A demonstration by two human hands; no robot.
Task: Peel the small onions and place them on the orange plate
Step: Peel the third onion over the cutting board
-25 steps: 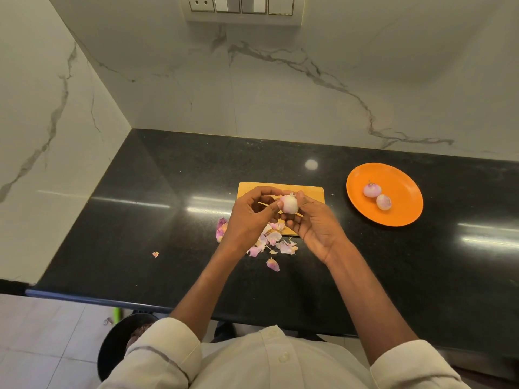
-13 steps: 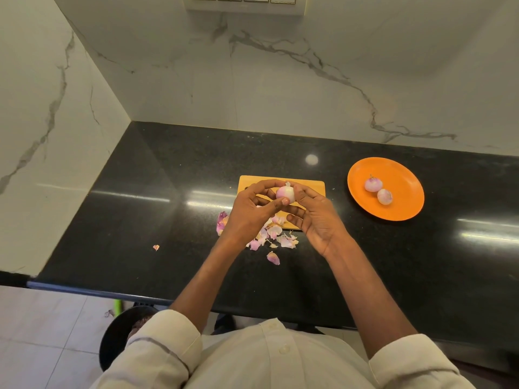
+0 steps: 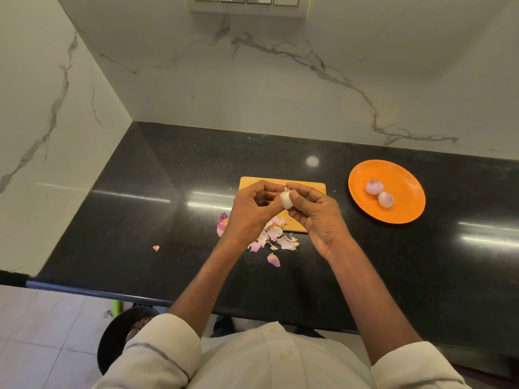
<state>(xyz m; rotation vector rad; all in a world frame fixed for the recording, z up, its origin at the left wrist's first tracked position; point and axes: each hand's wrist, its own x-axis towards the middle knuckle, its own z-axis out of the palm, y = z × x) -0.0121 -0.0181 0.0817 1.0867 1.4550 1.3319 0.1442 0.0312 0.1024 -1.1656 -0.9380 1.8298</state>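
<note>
While both hands meet over the board, everything turns on one small bulb.

Onion in hand: a pale, mostly bare small onion (image 3: 286, 199) sits right between the two hands, above the wooden cutting board (image 3: 309, 185), a wisp of papery skin sticking up at its top.

Left hand: the left hand (image 3: 254, 211) has its fingers curled in, fingertips pinching the onion's left side, thumb tucked against it.

Right hand: the right hand (image 3: 317, 213) closes on it from the other side, thumb pressed on the upper right of the bulb, the remaining fingers curled beneath and behind.

Grip, overall: both hands are tight on the onion, no slack showing; it rides at the fingertips, not deep in either palm.

Orange plate: the orange plate (image 3: 404, 209) lies to the right, well apart from the hands, on the black countertop (image 3: 168, 209).

Peeled onions: two peeled onions (image 3: 374, 187) lie on the plate, just beside each other, faintly purple.

Peels: a scatter of pink onion skins (image 3: 276, 237) lies under and in front of the hands, half on the board's near edge, half on the counter; one stray peel (image 3: 156, 248) sits off to the left.

Writing: none I can read anywhere; the switch panel (image 3: 247, 2) on the marble wall shows no legible markings.
</note>
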